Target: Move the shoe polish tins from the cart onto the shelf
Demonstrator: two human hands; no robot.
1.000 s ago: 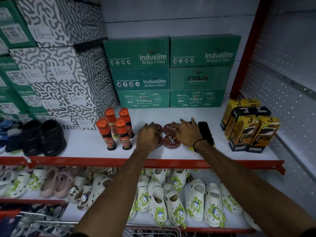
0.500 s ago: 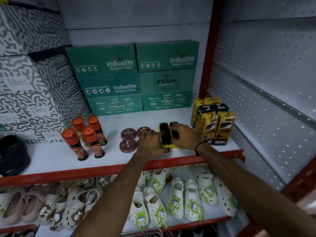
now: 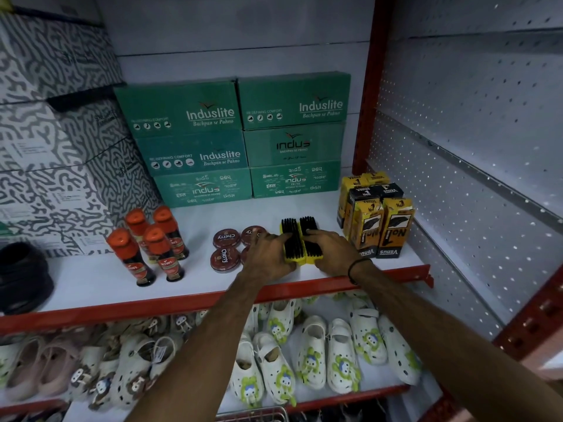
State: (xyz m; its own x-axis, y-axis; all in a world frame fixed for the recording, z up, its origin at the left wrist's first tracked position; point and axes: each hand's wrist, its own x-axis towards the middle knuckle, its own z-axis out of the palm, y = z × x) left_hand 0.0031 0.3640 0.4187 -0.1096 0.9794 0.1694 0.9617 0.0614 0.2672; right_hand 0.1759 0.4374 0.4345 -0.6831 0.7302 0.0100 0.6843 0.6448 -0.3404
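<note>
Two bare hands meet over a pair of yellow shoe brushes (image 3: 300,239) with black bristles on a white shelf (image 3: 91,283) edged in red. The left hand (image 3: 268,258) presses its fingers against the left brush; the right hand (image 3: 330,249) lies flat across the right one, gripping neither fully. Just left of them sit the shoe polish tins (image 3: 226,239), brown lids reading "Cherry"; three show clearly, a fourth is mostly hidden by the left hand. Four orange-capped "Kiwi" bottles (image 3: 152,248) stand further left. Six green boxes (image 3: 237,141) marked "Induslite" and "Indus" are stacked behind. Yellow-and-black "Venus" cartons (image 3: 376,220) stand at right, beside a perforated metal wall (image 3: 472,147). White clogs (image 3: 304,357) fill the lower shelf.
</note>
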